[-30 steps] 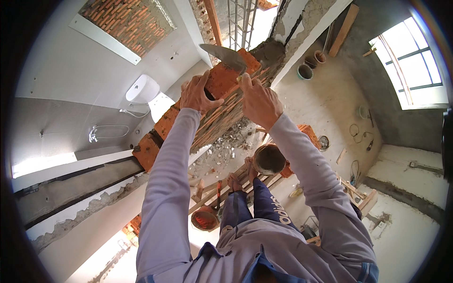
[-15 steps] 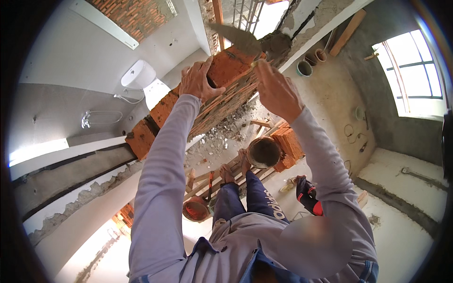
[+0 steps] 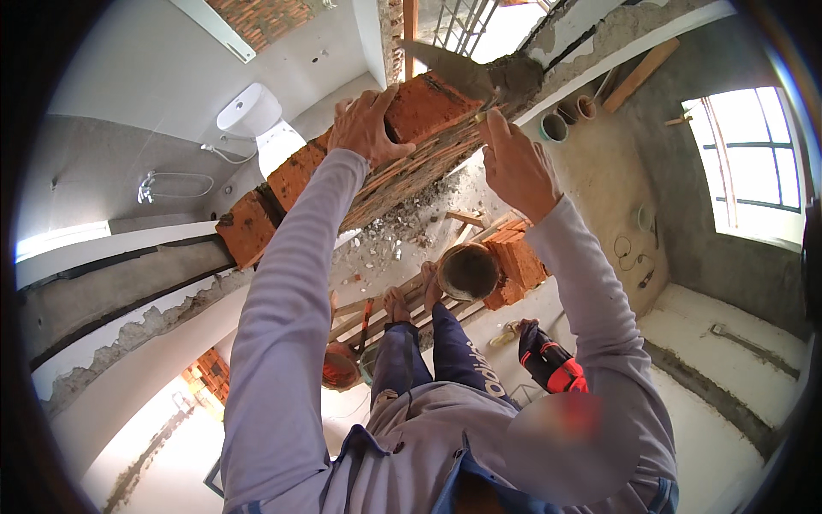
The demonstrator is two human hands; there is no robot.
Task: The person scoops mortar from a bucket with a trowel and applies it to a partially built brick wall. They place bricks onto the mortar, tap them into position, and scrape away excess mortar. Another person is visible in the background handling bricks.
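A bricklayer's left hand (image 3: 366, 128) grips a red brick (image 3: 425, 104) atop the wall (image 3: 377, 184); the right hand (image 3: 514, 163) clasps a trowel (image 3: 454, 67) beside it. Level seating matters here.

A white toilet (image 3: 248, 111) stands to the left of the hands, with a shower hose (image 3: 175, 182) further left on the grey wall. Below the hands lie rubble (image 3: 390, 244), a bucket (image 3: 467, 271) and a stack of bricks (image 3: 518, 261). A window (image 3: 753, 167) is far right.
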